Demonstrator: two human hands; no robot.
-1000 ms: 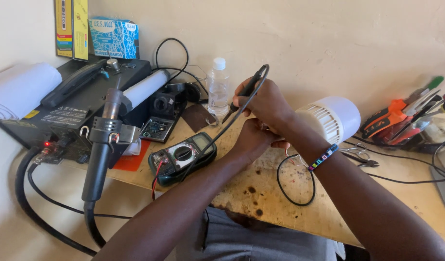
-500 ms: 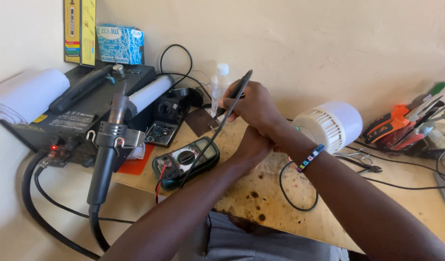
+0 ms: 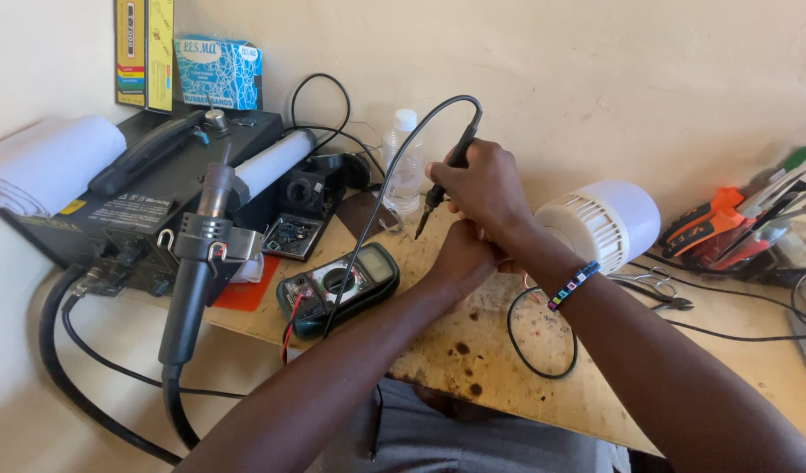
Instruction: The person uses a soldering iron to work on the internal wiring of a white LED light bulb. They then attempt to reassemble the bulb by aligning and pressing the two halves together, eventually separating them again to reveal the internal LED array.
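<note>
Head view, soldering iron [image 3: 447, 180] gripped by right hand [image 3: 482, 188], tip angled down beside the fingers, left hand [image 3: 460, 258] curled beneath, its contents possibly hidden, clear bottle [image 3: 403, 162] behind, multimeter [image 3: 337, 289] left.

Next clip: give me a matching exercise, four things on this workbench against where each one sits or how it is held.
Things:
1. soldering iron
2. multimeter
3. white bulb
4. plastic bottle

Places:
A. upright by the wall
B. lying on its side behind the right forearm
C. gripped in the right hand, tip down
D. flat on the bench left of the left hand

Pairs: 1-C, 2-D, 3-B, 4-A
</note>
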